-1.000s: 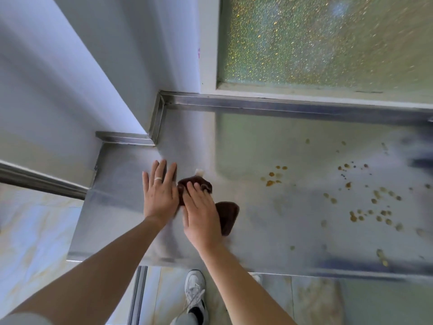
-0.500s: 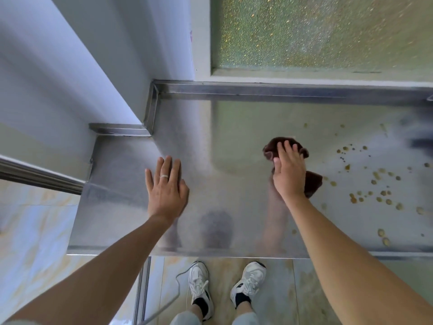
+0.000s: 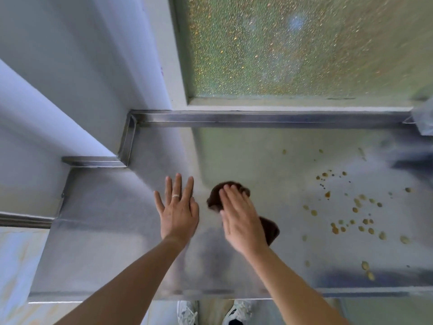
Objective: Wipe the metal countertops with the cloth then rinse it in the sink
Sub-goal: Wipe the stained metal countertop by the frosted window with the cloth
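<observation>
The metal counter (image 3: 105,242) fills the lower part of the view, with a raised metal edge (image 3: 257,119) along its far side under a bumpy glass window (image 3: 304,43); the left hand (image 3: 178,212) lies flat on the counter with its fingers spread wide, holding nothing, and a ring (image 3: 175,196) shows on one finger; just to its right, close but not touching it, the right hand (image 3: 243,221) presses flat on a dark brown cloth (image 3: 216,199); the hand covers the middle of the cloth, so only a bunched bit at the far left and a corner at the near right peek out; the hand and cloth look a little blurry, so I cannot tell if the fingers curl around the cloth or just push down on it; to the right, well apart from the cloth, many small yellow-brown spots (image 3: 351,212) dot the counter; a pale thing (image 3: 424,118) at the far right is cut off by the picture's side and I cannot tell what it is; below the near edge two white shoes (image 3: 187,311) show, partly cut off at the bottom.
</observation>
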